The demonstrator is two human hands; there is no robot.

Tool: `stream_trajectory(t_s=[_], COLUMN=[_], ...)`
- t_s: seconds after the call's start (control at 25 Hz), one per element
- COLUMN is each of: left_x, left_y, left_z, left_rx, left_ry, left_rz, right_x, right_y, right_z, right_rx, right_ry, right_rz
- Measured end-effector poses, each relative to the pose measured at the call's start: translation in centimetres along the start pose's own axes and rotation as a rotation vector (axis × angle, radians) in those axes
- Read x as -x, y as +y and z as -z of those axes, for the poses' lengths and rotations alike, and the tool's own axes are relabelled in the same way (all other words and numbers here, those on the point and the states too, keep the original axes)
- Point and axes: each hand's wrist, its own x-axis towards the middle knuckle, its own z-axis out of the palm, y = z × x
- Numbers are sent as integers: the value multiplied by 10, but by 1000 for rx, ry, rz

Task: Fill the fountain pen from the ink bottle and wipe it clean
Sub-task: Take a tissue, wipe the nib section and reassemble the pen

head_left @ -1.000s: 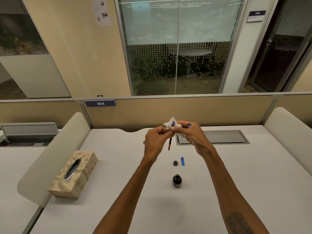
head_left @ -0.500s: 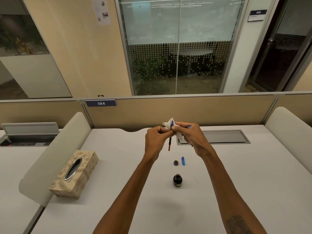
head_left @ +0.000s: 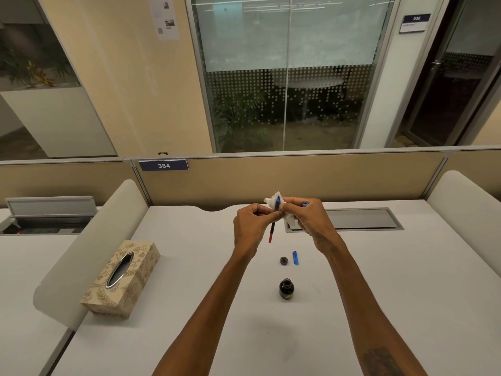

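Above the desk I hold the fountain pen's inner part (head_left: 272, 232), a thin stick with a red lower end and a blue upper end, nearly upright. My left hand (head_left: 250, 229) pinches its middle. My right hand (head_left: 307, 219) presses a white tissue (head_left: 272, 200) around the blue top end; a blue pen piece (head_left: 305, 204) pokes out above its knuckles. The open dark ink bottle (head_left: 286, 289) stands on the desk below my hands. Its round cap (head_left: 283, 260) and a small blue pen part (head_left: 295, 258) lie side by side just behind it.
A patterned tissue box (head_left: 123, 279) sits at the left, against a curved white divider (head_left: 89, 248). A grey cable hatch (head_left: 357, 219) is set into the white desk (head_left: 189, 308) behind my right hand. A beige partition (head_left: 298, 177) closes the far edge.
Almost nothing differs: both hands keep the pen and tissue at the same spot, with only tiny shifts of the fingers on the tissue.
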Motion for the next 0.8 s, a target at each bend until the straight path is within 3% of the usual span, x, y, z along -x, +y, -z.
stream_trajectory(t_s=[0.8], left_x=[4], left_y=[5], left_z=[0], left_rx=[264], left_ry=[-15], left_rz=[31], right_x=[3], right_y=[7], right_z=[-2], right_rx=[-243], right_ry=[123], right_rz=[-115])
